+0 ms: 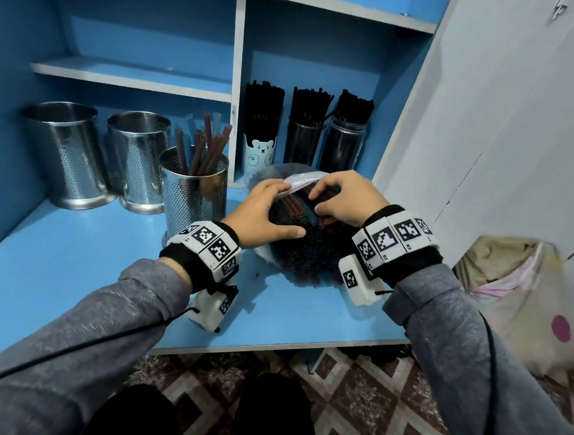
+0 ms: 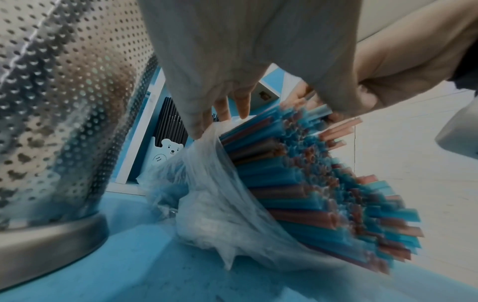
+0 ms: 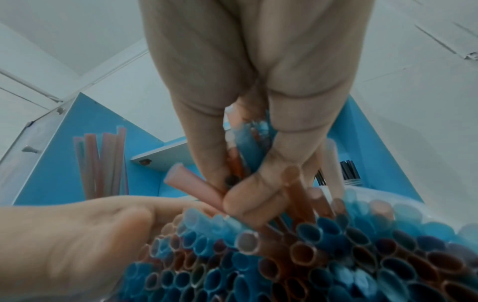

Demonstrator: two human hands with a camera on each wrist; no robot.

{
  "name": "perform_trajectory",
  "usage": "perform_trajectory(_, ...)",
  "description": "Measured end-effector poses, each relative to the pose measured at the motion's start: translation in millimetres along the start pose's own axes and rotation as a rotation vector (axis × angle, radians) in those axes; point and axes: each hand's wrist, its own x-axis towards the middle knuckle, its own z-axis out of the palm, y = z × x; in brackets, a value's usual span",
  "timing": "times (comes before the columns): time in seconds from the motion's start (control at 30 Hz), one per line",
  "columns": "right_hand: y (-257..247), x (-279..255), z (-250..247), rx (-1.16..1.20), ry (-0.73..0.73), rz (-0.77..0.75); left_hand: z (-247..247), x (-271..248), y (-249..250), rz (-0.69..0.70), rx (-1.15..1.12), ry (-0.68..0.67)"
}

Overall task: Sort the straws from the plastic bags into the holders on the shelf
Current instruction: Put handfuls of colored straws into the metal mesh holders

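L hand [image 1: 266, 213] rests on straws [image 1: 310, 253]; R hand [image 1: 346, 201] pinches some.

On the shelf board [image 1: 68, 268], two metal holders [image 1: 65, 155] [image 1: 139, 161] stand side by side at the left. A third holder [image 1: 195, 193], with standing straws [image 1: 209, 142] in it, is in front to their right. Right of it lies the plastic bag [image 1: 300, 179] of bagged straws [image 1: 310, 253]. Behind the bag, right of the divider [image 1: 235, 76], a bear holder [image 1: 259, 153] and two jars [image 1: 303, 143] [image 1: 344, 146] stand in a row.
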Motion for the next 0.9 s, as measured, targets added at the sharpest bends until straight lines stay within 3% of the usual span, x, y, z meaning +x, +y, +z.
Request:
perform_trajectory(0.23,-4,-8,-5,-0.022,0.016,-0.006,10,-3,14,-0.058,-0.028,0.009)
perform_trajectory(0.47,-9,-16,5,-0.014,-0.094,0.030,16,0,8,-0.078,-0.003,0.043)
perform_trajectory(0.63,-10,-18,0,0.022,-0.030,0.022,12,-3,5,-0.064,0.019,-0.017)
perform_trajectory(0.9,-12,-29,-11,0.104,0.035,0.012,18,-3,11,-0.060,0.031,0.015)
